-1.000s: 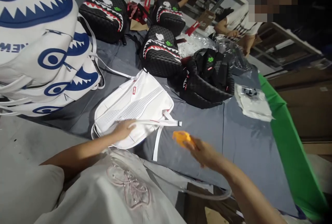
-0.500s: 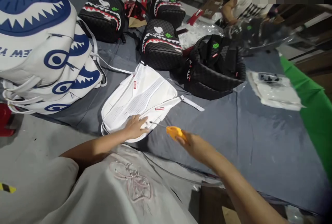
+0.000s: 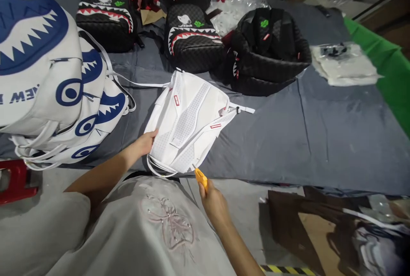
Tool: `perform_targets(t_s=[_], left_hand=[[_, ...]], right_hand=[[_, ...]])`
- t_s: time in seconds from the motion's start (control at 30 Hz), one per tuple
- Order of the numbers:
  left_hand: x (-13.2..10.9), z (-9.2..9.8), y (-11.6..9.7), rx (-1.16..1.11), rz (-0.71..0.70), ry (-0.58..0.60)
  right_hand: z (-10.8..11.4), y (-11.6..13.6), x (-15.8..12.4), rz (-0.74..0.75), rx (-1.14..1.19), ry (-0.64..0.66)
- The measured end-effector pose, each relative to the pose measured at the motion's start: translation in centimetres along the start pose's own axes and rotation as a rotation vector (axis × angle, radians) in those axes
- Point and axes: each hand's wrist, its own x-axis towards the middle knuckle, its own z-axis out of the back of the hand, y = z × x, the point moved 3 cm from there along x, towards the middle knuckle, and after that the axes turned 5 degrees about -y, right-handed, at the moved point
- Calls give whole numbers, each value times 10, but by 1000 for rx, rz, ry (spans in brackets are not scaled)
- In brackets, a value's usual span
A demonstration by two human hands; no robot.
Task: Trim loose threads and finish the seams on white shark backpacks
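Observation:
A white backpack [image 3: 188, 116] lies on the grey-covered table, its padded back panel and red-labelled straps facing up. My left hand [image 3: 146, 143] is closed on its left edge, the thumb on top and the other fingers mostly hidden. In my right hand [image 3: 214, 201] is an orange-handled tool [image 3: 201, 178] with a thin metal stem; its exact kind I cannot make out. The stem points at the backpack's near right edge, by the bottom of a strap. Whether the tip touches the fabric is too small to tell.
White backpacks with blue shark-mouth prints [image 3: 35, 54] are stacked at left. Black shark-mouth backpacks [image 3: 194, 39] stand along the far side, with an upturned black one [image 3: 269, 67] beside them. White packets [image 3: 346, 65] lie at right. A red stool [image 3: 19, 182] is at lower left. Other people's arms show across the table.
My left hand has gone from lying flat on the backpack to gripping its left edge. The backpack has turned slightly. My right hand has come nearer my body, the orange tool now pointing away from me.

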Motion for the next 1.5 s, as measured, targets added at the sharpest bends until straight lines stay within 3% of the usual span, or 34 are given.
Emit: perform_targets(t_s=[0.1, 0.17, 0.37, 0.63, 0.77, 1.03, 1.2, 1.33, 1.43, 1.5], left_hand=[[7, -11, 6, -65, 105, 173], [9, -12, 6, -96, 141, 270], [24, 1, -2, -149, 189, 444], [41, -2, 1, -191, 217, 600], [38, -1, -3, -211, 215, 653], [33, -3, -8, -207, 248, 718], [27, -10, -7, -149, 204, 712], [22, -14, -5, -96, 137, 681], [20, -18, -6, -24, 78, 636], [18, -17, -8, 45, 36, 597]], right_hand=[[-21, 43, 7, 10, 64, -57], [-31, 57, 8, 5, 96, -90], [-49, 41, -7, -361, 156, -266], [-61, 52, 27, -358, 196, -302], [-56, 43, 14, -321, 256, -306], [-63, 39, -27, -351, 367, -316], [-84, 34, -87, -410, 415, -343], [-106, 64, -120, -345, 371, -226], [-107, 100, -105, -214, 262, -99], [-99, 112, -91, -215, 171, -63]])
